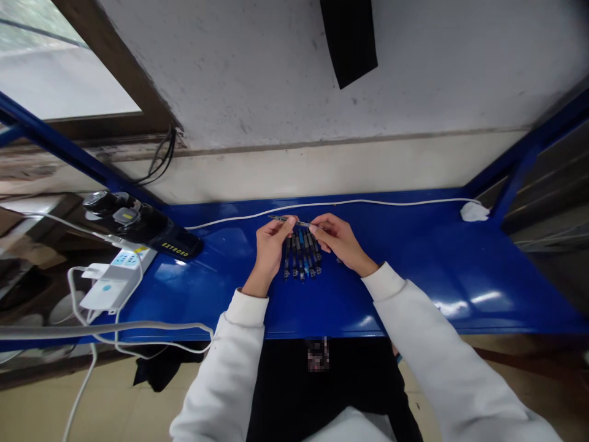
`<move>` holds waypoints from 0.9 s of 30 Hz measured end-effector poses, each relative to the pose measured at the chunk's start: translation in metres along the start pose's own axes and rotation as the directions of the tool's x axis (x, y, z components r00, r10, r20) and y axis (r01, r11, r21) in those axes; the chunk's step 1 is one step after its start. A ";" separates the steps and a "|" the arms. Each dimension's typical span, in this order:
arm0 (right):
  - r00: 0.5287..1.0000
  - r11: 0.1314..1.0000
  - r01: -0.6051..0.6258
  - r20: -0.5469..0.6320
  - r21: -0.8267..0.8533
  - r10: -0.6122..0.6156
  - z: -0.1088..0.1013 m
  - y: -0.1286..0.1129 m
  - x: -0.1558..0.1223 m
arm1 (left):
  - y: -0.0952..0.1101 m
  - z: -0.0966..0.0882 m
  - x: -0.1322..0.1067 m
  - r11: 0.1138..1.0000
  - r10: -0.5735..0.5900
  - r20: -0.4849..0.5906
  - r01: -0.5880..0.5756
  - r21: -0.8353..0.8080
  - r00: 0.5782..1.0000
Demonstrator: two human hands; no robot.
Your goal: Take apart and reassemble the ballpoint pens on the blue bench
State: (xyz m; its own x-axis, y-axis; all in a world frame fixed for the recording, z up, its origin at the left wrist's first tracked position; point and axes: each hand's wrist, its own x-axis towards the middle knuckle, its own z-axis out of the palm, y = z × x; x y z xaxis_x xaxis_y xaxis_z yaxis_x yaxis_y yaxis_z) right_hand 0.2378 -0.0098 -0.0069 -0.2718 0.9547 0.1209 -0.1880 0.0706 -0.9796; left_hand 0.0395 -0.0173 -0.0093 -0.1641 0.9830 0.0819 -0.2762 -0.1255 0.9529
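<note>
My left hand and my right hand are raised just above the blue table, both in white sleeves. Between them they pinch a thin pen-like stick, held level, the left fingers on its left part and the right fingertips on its right end. Under the hands a row of several pens lies side by side on the table, with dark bodies and some blue parts.
A white cable runs along the table's back edge to a white adapter. At the left are a black device, a white power strip and white chargers with cords hanging over the front edge.
</note>
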 end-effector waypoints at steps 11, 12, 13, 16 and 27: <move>0.995 0.997 -0.052 0.086 -0.052 0.057 -0.006 -0.001 0.000 | 0.007 0.001 -0.001 0.997 -0.044 0.011 0.044 -0.069 0.999; 0.993 0.997 -0.070 0.093 -0.034 0.073 -0.006 -0.001 0.000 | 0.008 0.001 -0.002 0.996 -0.044 0.022 0.045 -0.073 0.999; 0.990 0.996 -0.093 0.102 -0.015 0.094 -0.007 -0.001 -0.001 | 0.008 0.001 -0.002 0.996 -0.045 0.035 0.048 -0.078 0.998; 0.977 0.984 -0.172 0.135 0.033 0.167 -0.007 -0.001 -0.001 | 0.009 0.001 -0.002 0.994 -0.053 0.070 0.059 -0.092 0.996; 0.999 0.999 -0.029 0.021 0.040 0.029 -0.003 -0.001 0.002 | 0.006 0.001 -0.001 0.991 -0.069 0.057 0.075 -0.111 0.996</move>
State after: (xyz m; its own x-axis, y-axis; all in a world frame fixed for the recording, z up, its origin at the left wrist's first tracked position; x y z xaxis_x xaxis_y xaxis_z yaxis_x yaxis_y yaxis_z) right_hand 0.2406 -0.0074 -0.0064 -0.2966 0.9501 0.0961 -0.2179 0.0306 -0.9755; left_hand 0.0395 -0.0191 -0.0036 -0.0901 0.9954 0.0328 -0.3909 -0.0656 0.9181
